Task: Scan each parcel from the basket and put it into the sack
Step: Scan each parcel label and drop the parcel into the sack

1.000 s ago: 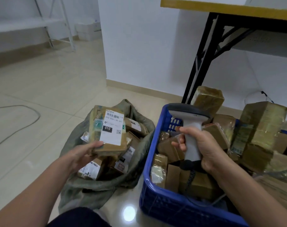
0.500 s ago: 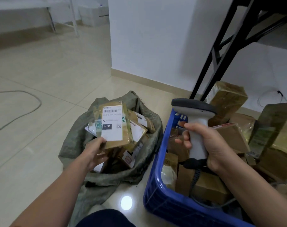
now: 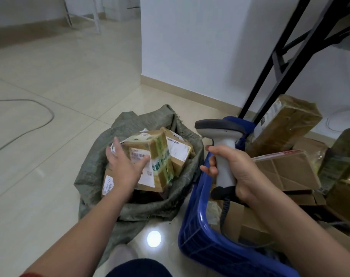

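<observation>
The taped parcel [image 3: 159,145], likely light, stiff and slick, best held across its edges, lies in the sack [image 3: 130,126] under the spread left hand [image 3: 123,166]; the right hand [image 3: 238,170] grips the scanner [image 3: 223,136].

Two bare hands are seen: one left hand [image 3: 122,166] and one right hand [image 3: 237,172]. One handheld scanner [image 3: 222,132], one grey-green sack [image 3: 130,126] and one blue basket [image 3: 198,226] are counted. Three parcels can be made out in the sack: a taped parcel [image 3: 150,144], a labelled parcel [image 3: 180,150] and a half-covered parcel [image 3: 108,180]. At least five boxes [image 3: 286,172] are visible in the basket; the full number cannot be told. One grey cable [image 3: 52,116] is counted on the floor.
</observation>
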